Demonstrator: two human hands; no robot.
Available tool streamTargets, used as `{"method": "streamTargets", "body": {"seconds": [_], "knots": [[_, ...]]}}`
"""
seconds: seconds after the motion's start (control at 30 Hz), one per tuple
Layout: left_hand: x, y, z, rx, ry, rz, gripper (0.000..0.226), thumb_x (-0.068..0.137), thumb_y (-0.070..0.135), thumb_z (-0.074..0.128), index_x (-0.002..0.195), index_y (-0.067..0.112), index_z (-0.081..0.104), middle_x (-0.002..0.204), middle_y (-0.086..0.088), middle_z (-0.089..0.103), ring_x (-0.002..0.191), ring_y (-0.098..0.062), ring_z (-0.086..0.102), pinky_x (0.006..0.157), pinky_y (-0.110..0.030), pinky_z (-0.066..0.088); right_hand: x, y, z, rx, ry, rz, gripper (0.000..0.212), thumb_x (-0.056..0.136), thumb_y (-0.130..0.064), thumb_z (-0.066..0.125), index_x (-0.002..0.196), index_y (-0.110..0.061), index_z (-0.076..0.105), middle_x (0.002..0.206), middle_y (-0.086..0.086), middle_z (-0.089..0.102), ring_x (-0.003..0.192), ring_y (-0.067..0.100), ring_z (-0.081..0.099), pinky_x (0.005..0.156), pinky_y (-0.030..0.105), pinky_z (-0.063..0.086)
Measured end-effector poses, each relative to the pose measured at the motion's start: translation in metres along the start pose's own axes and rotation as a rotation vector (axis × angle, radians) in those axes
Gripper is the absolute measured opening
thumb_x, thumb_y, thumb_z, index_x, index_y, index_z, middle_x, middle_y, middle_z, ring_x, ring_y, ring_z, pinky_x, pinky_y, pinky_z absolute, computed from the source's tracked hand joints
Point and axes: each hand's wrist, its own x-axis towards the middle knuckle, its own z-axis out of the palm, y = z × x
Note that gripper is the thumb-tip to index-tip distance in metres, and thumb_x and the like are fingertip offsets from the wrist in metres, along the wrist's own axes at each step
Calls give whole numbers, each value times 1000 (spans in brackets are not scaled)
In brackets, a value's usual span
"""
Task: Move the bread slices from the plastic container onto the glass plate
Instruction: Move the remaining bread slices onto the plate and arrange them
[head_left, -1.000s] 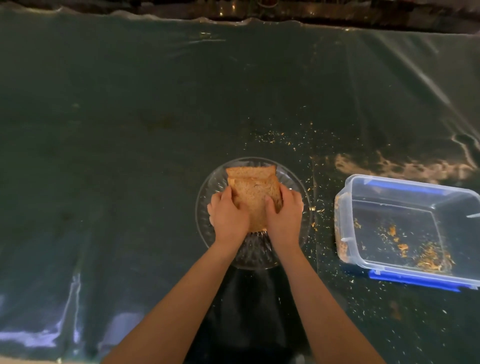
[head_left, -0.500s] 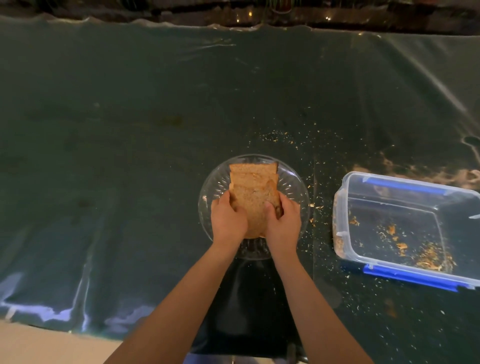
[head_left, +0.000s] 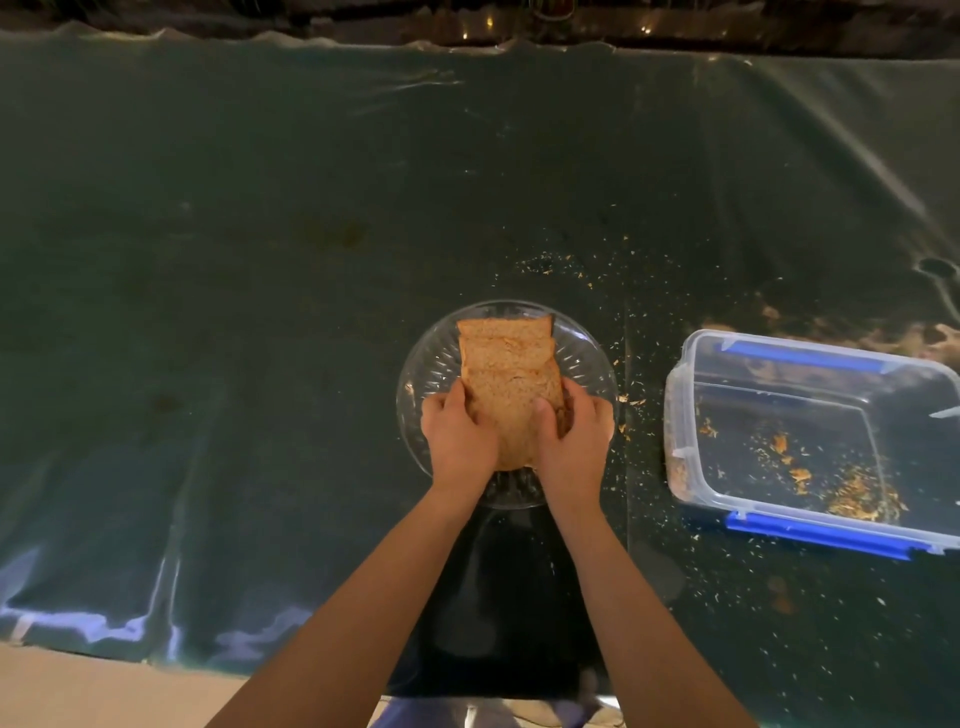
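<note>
Brown bread slices (head_left: 506, 364) lie stacked and fanned on the round glass plate (head_left: 428, 369) at the table's middle front. My left hand (head_left: 457, 439) grips the stack's left side, and my right hand (head_left: 571, 439) grips its right side, thumbs on top. The near end of the stack is hidden between my hands. The clear plastic container (head_left: 810, 441) with blue clips stands to the right of the plate, holding only crumbs.
A dark green table cover under clear plastic sheeting (head_left: 260, 260) spreads across the whole view. Crumbs (head_left: 631, 400) are scattered between the plate and the container. The table's front edge (head_left: 104, 649) runs along the lower left.
Both hands stay on the bread stack over the plate. The upper slices have fanned slightly farther back. The view has shifted a little, showing more of the table's front edge.
</note>
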Motion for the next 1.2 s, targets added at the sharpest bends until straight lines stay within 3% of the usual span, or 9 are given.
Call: {"method": "streamTargets", "body": {"seconds": [0.3,0.47,0.53,0.7,0.8,1.0,1.2], "knots": [[-1,-6,-9,-26,-32,43,46,94,8,44,139,7,44,130,-10,44,115,-21,50,100,-28,41,-6,-6,0,-88,44,-94,35,86,-13,58,121,-14,54,109,-2,42,106,24,49,91,36,48],[-7,-12,-20,-31,-66,90,50,95,10,44,144,12,39,130,-6,45,107,-13,51,102,-29,44,-19,-8,-4,-22,54,-45,33,86,-10,58,119,-11,55,108,-2,42,95,15,53,80,7,40],[-9,-17,-24,-42,-90,85,53,95,11,46,147,13,36,134,-5,43,105,-9,48,101,-28,42,-25,-6,-4,-6,55,-17,34,86,-8,58,120,-12,55,108,-1,43,94,12,52,77,2,39],[-5,-25,-26,-46,-119,56,50,93,10,47,143,12,41,134,-9,44,113,-18,53,103,-30,44,-30,-6,1,-32,54,46,37,87,-10,57,124,-12,53,116,6,46,97,17,56,86,24,48],[-4,-25,-24,-51,-148,74,49,93,7,45,142,11,42,131,-13,44,103,-16,51,102,-29,43,-26,-6,3,-84,56,70,37,88,-11,56,125,-13,52,122,9,46,99,18,55,84,21,43],[-5,-24,-26,-37,-179,84,52,95,9,44,146,11,35,134,-12,40,106,-17,52,102,-30,43,-25,-4,6,-138,58,97,40,90,-14,53,130,-14,47,130,10,41,113,23,51,90,26,45],[-10,-21,-26,-17,-221,74,66,93,4,43,151,21,20,138,-11,35,117,-26,52,106,-40,43,-24,-7,4,-185,8,113,44,91,-15,50,134,-10,43,134,13,43,116,26,51,88,26,39]]}}
